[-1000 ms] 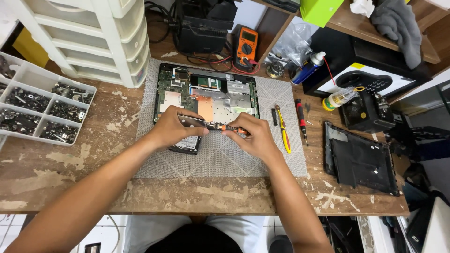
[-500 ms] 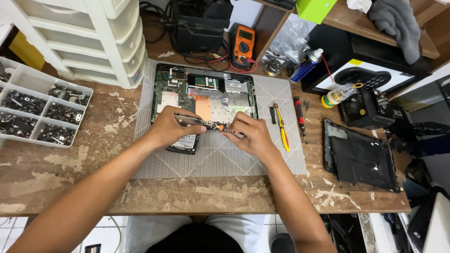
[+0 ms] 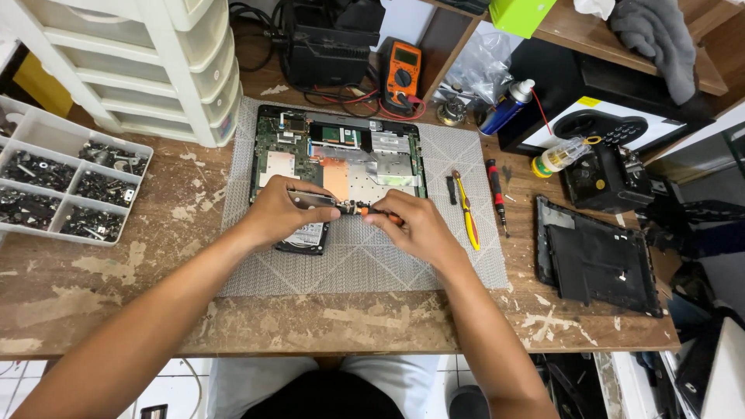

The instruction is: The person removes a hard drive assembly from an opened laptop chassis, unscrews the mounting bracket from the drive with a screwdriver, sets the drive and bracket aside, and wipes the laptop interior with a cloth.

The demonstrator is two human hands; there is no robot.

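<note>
- As the view looked down from above, both forearms reached over the near edge of the wooden table [image 3: 155,310] onto the grey work mat [image 3: 365,264], the landmark for everything else.
- At the mat's centre, the left hand [image 3: 283,211] had its fingers closed on a slim metal strip [image 3: 314,200], seemingly steadying it over the board.
- Just beside it, the right hand [image 3: 415,225] had its fingers clamped on an orange-handled screwdriver [image 3: 380,211], held low and almost level, its tip meeting the strip's end; the two hands nearly touched.
- Under the left hand, a hard drive [image 3: 304,237] lay on the mat at the front edge of the opened laptop [image 3: 341,155], which sat bottom-up on the mat's far half with its circuit board exposed.
- On the mat's right part, a yellow tool [image 3: 466,211] and a red-handled screwdriver [image 3: 494,190] lay side by side, probably kept within reach of the right hand.
- Off the mat's right edge, the black bottom cover [image 3: 594,260] rested on the table, apart from the work.
- Off the mat's left edge, a compartmented tray of screws [image 3: 62,182] stood near.
- Beyond the mat's far edge stood an orange multimeter [image 3: 403,74], and white plastic drawers [image 3: 140,62] at its far left corner.
</note>
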